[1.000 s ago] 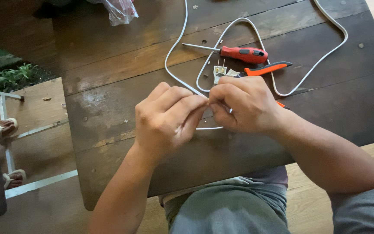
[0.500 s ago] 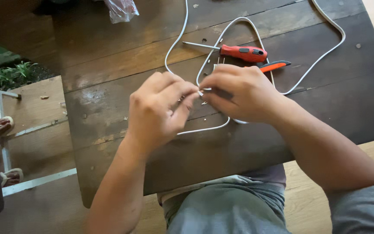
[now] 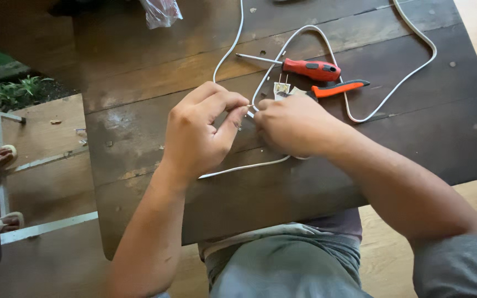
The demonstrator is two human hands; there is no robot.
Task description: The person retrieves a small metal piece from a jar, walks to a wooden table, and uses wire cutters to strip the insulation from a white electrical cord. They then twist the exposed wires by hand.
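Both hands meet over the dark tabletop; the left hand and right hand pinch the white cable end between fingertips; plug piece lies unattached beside the red screwdriver, so wiring looks unfinished.

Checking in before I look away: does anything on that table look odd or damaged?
One thing: a small plug part with two bare prongs lies loose beside the red screwdriver, off the white cable. Both hands, left and right, pinch the cable's end.
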